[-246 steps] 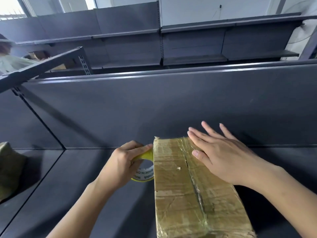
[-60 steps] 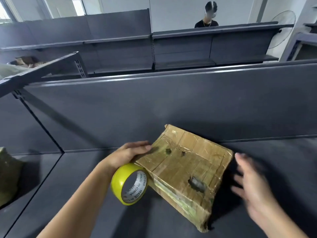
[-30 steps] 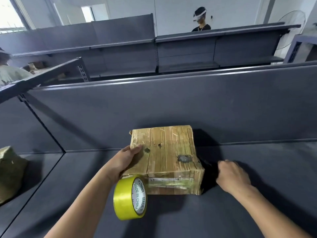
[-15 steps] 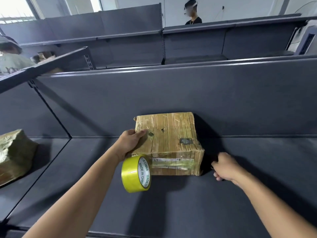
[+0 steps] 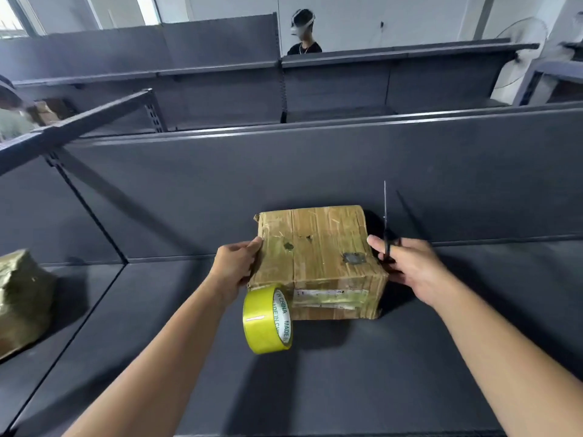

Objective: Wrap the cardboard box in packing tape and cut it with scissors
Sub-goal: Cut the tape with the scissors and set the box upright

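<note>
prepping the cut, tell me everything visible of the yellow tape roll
The tape roll is glossy yellow tape wound on a white core printed MADE IN CHINA. It stands upright on edge at the front left corner of the cardboard box, just below the left hand. Whether that hand touches it, or it rests on the shelf, is unclear.
</note>
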Motion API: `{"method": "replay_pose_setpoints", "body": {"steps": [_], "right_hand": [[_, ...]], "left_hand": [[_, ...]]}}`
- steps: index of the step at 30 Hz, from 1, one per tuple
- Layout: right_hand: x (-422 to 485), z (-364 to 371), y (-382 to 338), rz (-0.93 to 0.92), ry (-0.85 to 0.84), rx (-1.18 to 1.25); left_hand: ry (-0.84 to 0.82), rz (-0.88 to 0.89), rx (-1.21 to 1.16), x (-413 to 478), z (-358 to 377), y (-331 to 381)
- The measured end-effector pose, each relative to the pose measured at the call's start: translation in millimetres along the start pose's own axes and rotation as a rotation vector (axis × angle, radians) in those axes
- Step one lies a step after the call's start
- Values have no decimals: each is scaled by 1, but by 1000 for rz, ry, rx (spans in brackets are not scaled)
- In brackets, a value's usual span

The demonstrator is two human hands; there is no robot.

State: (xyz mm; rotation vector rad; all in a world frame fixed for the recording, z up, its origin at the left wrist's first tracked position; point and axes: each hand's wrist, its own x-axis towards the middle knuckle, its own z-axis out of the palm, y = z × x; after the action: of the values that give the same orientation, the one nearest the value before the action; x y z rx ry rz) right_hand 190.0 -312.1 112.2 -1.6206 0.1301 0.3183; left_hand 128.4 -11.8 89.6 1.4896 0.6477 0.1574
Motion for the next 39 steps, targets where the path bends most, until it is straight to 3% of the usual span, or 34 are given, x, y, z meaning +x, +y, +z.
{"method": "replay_pose_setpoints", "body": {"steps": [6, 11, 13, 16, 18, 23, 26, 32, 39], "right_hand": [[7, 10, 0, 52, 2, -125], [0, 6, -4, -233, 188, -441], [-14, 4, -10, -378, 210, -527], [-45, 12, -22, -498, 56, -547], [-65, 21, -32, -557, 42, -681], [-98, 34, -43, -281, -461, -564], [-98, 29, -32, -125, -613, -650], [-93, 17, -16, 135, -734, -746], [-73, 9, -8, 173, -767, -676]], "left_hand": [[51, 51, -20, -7, 1, -1], [-2, 44, -14, -56, -21, -19], [-115, -38, -8, -85, -36, -36], [-350, -207, -71, -108, -47, -53], [-426, -245, -119, -113, -44, -55], [-368, -225, -299, -118, -28, -47], [-333, -216, -322, -116, -24, -44], [-298, -218, -252, -113, -24, -42], [-363, -198, -148, -108, -32, -46]]}}
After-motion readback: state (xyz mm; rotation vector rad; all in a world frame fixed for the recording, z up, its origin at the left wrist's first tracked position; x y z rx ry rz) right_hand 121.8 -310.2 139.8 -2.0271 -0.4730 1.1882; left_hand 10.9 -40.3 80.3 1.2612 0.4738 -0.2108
